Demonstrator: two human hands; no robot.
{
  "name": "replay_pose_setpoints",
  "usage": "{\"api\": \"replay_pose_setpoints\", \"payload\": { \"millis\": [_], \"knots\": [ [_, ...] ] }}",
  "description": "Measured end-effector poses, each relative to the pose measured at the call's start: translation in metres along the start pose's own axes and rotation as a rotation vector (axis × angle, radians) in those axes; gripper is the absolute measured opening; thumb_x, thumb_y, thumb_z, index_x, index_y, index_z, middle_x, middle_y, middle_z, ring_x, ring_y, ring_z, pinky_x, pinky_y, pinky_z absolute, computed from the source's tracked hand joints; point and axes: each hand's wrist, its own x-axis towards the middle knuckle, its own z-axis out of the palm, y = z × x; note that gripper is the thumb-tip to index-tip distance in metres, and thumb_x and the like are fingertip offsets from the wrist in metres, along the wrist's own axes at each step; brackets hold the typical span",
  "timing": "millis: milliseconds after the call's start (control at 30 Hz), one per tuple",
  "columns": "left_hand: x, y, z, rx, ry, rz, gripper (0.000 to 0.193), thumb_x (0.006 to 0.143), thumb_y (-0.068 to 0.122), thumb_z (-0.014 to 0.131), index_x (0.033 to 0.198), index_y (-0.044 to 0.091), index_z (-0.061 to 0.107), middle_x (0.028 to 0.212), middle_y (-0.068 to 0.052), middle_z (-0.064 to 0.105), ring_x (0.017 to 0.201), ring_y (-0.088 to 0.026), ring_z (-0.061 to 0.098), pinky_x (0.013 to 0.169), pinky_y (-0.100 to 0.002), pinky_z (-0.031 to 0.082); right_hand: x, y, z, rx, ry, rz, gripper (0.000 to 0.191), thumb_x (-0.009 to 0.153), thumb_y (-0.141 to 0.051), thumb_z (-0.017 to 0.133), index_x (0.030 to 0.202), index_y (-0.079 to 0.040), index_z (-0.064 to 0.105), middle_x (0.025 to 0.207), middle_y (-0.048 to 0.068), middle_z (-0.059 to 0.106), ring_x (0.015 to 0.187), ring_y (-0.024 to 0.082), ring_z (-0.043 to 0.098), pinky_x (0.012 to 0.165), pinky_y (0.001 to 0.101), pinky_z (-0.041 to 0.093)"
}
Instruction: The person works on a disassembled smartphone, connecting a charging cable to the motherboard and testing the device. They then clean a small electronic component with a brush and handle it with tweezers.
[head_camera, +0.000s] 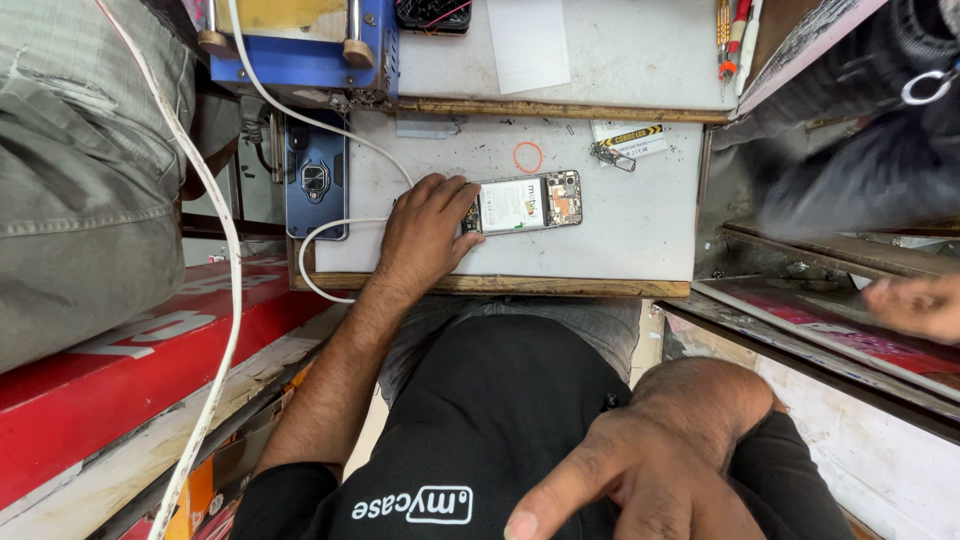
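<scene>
Left hand (425, 235) touches 1 opened phone (522, 204); 1 orange ring (528, 157) nearby.

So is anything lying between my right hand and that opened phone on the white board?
Nothing visible does. The right hand hangs near the lap, apart from the opened phone; only the left hand rests at the phone's end, fingers touching it.

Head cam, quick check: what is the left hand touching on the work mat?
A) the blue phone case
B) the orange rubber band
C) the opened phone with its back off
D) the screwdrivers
C: the left hand rests its fingers on the end of the opened phone, whose battery and board show.
</scene>
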Motion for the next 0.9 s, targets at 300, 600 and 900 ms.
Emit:
{"api": "replay_pose_setpoints", "payload": {
  "millis": [300,600,900],
  "knots": [
    [0.0,0.004,-0.012,0.046,-0.021,-0.042,0.068,0.08,0.038,0.085,0.137,0.009,0.061,0.145,-0.015,0.054,0.137,-0.037,0.046,0.11,-0.052,0.042,0.053,0.011,-0.018,-0.161,-0.046,-0.01,0.013,0.11,-0.01,0.047,0.109,-0.013,0.06,0.101,0.001,0.066,0.097,0.014,0.07,0.094,0.0599,0.064],
    [0.005,0.015,-0.019,0.033,0.038,-0.001,0.066,0.079,0.034,0.087,0.134,0.007,0.064,0.141,-0.014,0.056,0.135,-0.037,0.048,0.108,-0.05,0.045,0.102,0.014,-0.029,-0.159,-0.209,0.108,0.021,0.108,-0.014,0.048,0.104,-0.007,0.067,0.104,0.004,0.068,0.105,0.026,0.074,0.095,0.0609,0.063],
    [0.013,0.019,-0.025,0.002,0.064,0.029,0.067,0.076,0.035,0.087,0.131,0.005,0.064,0.143,-0.011,0.059,0.134,-0.036,0.049,0.106,-0.051,0.044,0.049,0.036,-0.097,-1.051,-0.048,0.888,0.04,0.092,-0.022,0.074,0.128,-0.005,0.07,0.126,0.012,0.073,0.114,0.034,0.072,0.098,0.0436,0.058]
  ]
}}
